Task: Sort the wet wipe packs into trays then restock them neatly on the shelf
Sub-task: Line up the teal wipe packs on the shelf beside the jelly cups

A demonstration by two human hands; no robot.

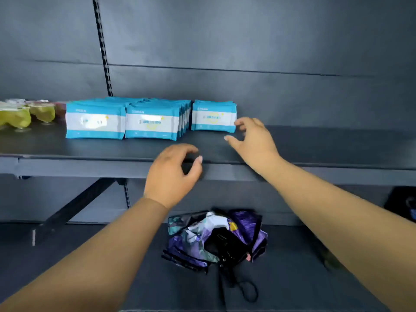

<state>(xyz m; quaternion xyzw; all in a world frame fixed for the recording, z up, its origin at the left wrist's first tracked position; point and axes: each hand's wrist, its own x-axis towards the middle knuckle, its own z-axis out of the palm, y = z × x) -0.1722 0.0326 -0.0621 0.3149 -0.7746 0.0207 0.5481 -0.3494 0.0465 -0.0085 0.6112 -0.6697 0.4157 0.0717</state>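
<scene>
Head view: dark shelf (90, 152) seen from front and above, both bare arms reaching toward it
Landmark: shelf, all places given from it
Packs: three rows of blue-and-white wipe packs standing upright on shelf, toward its back
Left row (95, 122): left of shelf middle, just beside middle row
Middle row (153, 123): several packs deep, faces forward
Right row (213, 117): set slightly further back, small gap from middle row
Right hand (254, 140): above shelf, fingers loosely curled and released, fingertips at right edge of right row; contact cannot be told
Left hand (173, 172): at shelf front edge, fingers curled, thumb apart, grasping nothing
Pouches (15, 117): yellow-green, clear-wrapped, at far left of shelf
Umbrella (216, 237): folded, purple-patterned, black strap, on lower level beneath shelf
Upright (102, 46): slotted black rail on back wall above shelf
</scene>
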